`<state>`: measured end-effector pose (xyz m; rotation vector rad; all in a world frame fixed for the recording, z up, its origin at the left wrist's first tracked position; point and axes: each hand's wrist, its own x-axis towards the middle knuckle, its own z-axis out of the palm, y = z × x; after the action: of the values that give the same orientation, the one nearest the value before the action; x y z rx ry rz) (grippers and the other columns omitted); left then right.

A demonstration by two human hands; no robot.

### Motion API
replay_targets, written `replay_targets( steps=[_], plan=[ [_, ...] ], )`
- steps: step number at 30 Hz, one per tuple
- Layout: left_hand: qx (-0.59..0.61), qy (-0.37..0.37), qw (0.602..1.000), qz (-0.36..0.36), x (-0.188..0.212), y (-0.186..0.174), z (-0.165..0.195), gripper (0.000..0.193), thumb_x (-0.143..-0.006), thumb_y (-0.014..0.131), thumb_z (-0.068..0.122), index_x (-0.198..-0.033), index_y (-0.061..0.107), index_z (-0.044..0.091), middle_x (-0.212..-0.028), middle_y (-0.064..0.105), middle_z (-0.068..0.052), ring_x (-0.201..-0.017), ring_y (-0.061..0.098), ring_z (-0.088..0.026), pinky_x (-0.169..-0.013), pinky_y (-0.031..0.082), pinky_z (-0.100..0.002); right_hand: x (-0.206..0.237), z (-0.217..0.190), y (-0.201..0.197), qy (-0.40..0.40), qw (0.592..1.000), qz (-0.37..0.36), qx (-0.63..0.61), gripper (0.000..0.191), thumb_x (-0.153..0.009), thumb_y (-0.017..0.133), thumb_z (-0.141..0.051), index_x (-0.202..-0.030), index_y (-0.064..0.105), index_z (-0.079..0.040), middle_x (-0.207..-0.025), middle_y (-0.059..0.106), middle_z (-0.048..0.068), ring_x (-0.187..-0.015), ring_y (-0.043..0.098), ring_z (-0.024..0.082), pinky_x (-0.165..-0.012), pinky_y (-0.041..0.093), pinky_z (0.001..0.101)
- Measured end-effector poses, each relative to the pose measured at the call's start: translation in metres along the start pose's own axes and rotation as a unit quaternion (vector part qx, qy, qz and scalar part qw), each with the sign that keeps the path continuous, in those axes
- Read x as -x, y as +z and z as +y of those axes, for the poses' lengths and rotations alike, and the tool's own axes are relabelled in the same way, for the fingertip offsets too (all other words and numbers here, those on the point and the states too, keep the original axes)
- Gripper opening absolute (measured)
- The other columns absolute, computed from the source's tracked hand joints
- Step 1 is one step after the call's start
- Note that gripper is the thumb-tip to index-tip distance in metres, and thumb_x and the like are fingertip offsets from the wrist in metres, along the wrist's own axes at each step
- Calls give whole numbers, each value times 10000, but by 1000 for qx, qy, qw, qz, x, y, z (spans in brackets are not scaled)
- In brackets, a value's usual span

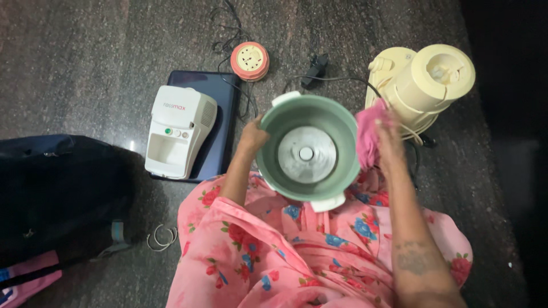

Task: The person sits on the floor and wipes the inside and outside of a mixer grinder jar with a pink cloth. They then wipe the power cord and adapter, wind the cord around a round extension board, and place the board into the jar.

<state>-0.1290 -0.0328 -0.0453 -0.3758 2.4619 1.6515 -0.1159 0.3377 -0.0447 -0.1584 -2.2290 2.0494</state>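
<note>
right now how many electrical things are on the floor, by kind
green cooker body: 1
cream mixer grinder: 1
white box-shaped machine: 1
round pink extension socket: 1
black plug adapter: 1
total: 5

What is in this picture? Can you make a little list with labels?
Place: dark speckled stone floor
Left hand: grips the rim of the round green cooker body
Right hand: presses a pink cloth on the rim
Beside: cream plastic mixer grinder, white box-shaped machine, round pink socket box
Left edge: dark bag
</note>
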Motion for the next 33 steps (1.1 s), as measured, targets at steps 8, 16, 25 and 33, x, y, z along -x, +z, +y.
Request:
replay_targets(
  steps=[8,16,25,33],
  plan=[
    [-140,81,986,46,-32,16,3,642,-730,613,25,-1341,657,218,-1160,708,-228,-1088,682,-401,-925,545,-461,-97,-23,47,186,944,-254,-101,416,-1003,548,-302,-1289,666,-23,-1268,700,79,-1168,644,176,-1039,491,337],
    [-165,66,984,30,-71,25,-13,598,-741,625,37,-1305,679,228,-1006,725,-242,-967,710,-418,-839,562,-484,-144,-25,85,-106,893,-432,-71,471,-1049,618,-346,-1371,587,-4,-1432,596,114,-1361,550,211,-1177,405,358],
    [-68,68,994,48,-53,7,-1,570,-720,609,25,-1255,709,195,-1013,754,-199,-952,753,-340,-834,574,-417,-23,-29,80,279,931,-116,-207,422,-983,603,-310,-1299,658,-36,-1213,704,101,-1082,665,214,-955,526,364],
    [-83,47,994,50,-23,-7,-13,598,-723,635,39,-1307,674,164,-1036,732,-230,-975,742,-347,-852,561,-421,8,33,38,271,956,-57,-100,338,-983,608,-270,-1210,694,-35,-1095,726,104,-955,684,228,-853,560,367]
  ],
)
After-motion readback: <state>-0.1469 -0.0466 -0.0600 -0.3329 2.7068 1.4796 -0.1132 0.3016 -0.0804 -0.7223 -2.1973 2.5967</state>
